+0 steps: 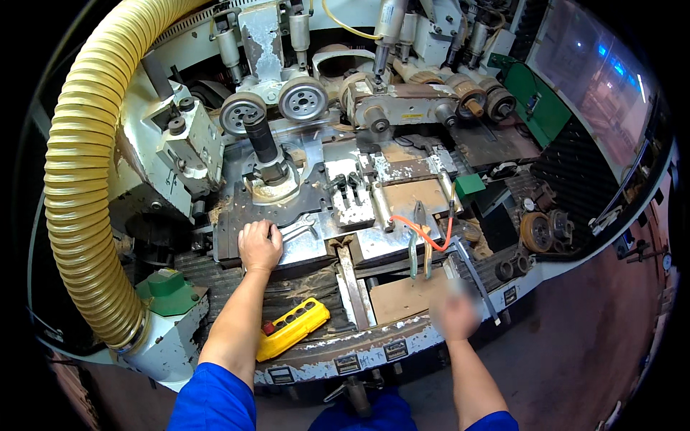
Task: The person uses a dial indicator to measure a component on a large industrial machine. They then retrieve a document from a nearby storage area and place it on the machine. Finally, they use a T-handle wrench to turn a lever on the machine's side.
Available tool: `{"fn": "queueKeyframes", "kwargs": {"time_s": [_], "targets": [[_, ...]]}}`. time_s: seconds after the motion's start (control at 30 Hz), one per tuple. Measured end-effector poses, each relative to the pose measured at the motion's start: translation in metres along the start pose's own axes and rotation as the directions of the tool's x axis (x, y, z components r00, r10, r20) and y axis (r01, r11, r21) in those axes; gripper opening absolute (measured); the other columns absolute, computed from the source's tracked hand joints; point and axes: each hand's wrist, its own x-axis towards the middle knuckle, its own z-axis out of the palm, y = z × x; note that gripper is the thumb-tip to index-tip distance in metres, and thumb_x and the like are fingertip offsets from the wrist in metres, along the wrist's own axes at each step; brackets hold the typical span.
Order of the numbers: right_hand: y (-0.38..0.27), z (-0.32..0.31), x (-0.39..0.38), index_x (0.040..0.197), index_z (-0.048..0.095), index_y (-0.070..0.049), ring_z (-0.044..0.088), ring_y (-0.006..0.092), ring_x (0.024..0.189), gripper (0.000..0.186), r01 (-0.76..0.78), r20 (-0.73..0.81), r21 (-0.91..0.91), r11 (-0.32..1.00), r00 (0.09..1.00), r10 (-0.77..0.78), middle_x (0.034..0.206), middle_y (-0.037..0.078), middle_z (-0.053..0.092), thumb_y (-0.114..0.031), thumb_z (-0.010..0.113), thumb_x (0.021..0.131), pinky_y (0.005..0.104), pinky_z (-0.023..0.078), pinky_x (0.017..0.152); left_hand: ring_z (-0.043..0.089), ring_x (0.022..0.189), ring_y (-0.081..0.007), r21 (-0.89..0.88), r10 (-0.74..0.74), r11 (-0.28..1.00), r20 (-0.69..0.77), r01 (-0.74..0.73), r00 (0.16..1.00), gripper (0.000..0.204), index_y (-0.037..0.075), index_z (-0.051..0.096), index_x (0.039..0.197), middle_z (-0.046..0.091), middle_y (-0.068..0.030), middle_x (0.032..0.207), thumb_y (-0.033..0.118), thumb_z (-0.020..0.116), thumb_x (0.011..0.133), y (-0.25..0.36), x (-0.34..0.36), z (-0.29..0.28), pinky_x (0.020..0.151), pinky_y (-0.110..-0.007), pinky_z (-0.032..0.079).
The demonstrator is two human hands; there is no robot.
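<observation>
My left hand (259, 246) rests at the front edge of the metal plate (284, 194), thumb apart from the bent fingers, holding nothing that I can see. Just right of it lies an open-ended wrench (302, 228). My right hand (455, 314) is over the machine's front rim, beside a brown board (399, 296); it is blurred and its fingers cannot be made out. A long flat metal bar (476, 281) slants down close to its right. Pliers (419, 248) with pale green and orange handles lie ahead of it, next to a red hose (440, 246).
A yellow push-button pendant (295, 330) lies on the front rim between my arms. On the left a ribbed yellow hose (79, 172) arches up. A black vertical spindle (262, 144), rubber-rimmed wheels (303, 99) and a white clamp block (351, 201) stand behind the hands.
</observation>
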Motion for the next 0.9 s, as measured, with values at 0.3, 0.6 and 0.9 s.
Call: {"fn": "queueKeyframes", "kwargs": {"time_s": [0.3, 0.6, 0.9], "targets": [[-0.012, -0.003, 0.0, 0.074, 0.058, -0.012, 0.066, 0.0389, 0.069, 0.024, 0.011, -0.055, -0.119, 0.993, 0.998, -0.018, 0.074, 0.012, 0.068, -0.03, 0.071, 0.083, 0.0524, 0.05, 0.06, 0.059, 0.091, -0.0306, -0.056, 0.131, 0.99, 0.049, -0.128, 0.99, 0.024, 0.011, 0.07, 0.096, 0.064, -0.0084, 0.089, 0.03, 0.073, 0.081, 0.01, -0.004, -0.014, 0.082, -0.043, 0.044], [-0.016, -0.007, -0.001, 0.077, 0.061, -0.012, 0.067, 0.0391, 0.07, 0.022, -0.011, -0.049, -0.14, 0.99, 0.999, 0.004, 0.075, 0.014, 0.069, -0.031, 0.07, 0.083, 0.054, 0.051, 0.062, 0.056, 0.098, -0.0324, -0.087, 0.268, 0.963, 0.287, -0.254, 0.919, 0.067, 0.011, 0.068, 0.119, 0.061, -0.0108, 0.101, 0.05, 0.081, 0.067, 0.02, -0.001, -0.028, 0.088, -0.044, 0.044], [-0.041, -0.029, 0.005, 0.076, 0.06, -0.012, 0.067, 0.037, 0.072, 0.026, -0.02, -0.061, -0.21, 0.977, 0.998, 0.007, 0.076, 0.012, 0.069, -0.035, 0.067, 0.085, 0.0526, 0.052, 0.063, 0.055, 0.103, -0.0324, -0.113, 0.461, 0.887, 0.279, -0.448, 0.842, 0.076, 0.01, 0.064, 0.121, 0.06, -0.0119, 0.11, 0.057, 0.081, 0.063, 0.026, -0.002, -0.028, 0.091, -0.044, 0.042]]}}
